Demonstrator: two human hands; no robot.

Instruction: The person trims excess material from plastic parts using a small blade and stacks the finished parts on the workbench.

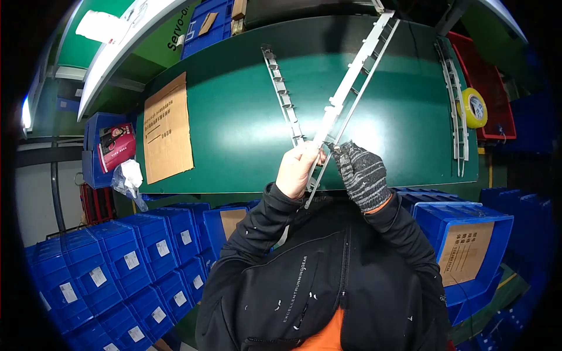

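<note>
A long, ladder-like metal rail point(350, 79) with crosspieces slants over the table from the far edge down to my body. My left hand point(297, 168), bare, is closed around the rail near its lower end. My right hand point(364, 175), in a grey-and-black striped knit glove, has its fingers pinched at the rail's thin side bar; whether a small part is also between the fingertips I cannot tell. A second metal strip point(282, 93) with raised tabs lies on the table just left of the rail, its lower end behind my left hand.
The green table point(228, 128) bears a cardboard sheet point(168, 131) at left. More metal rails point(455, 111) and a yellow tape roll point(473, 108) are at right, beside a red bin point(494, 96). Blue crates point(120, 257) are stacked at lower left; another blue crate point(500, 234) stands at lower right.
</note>
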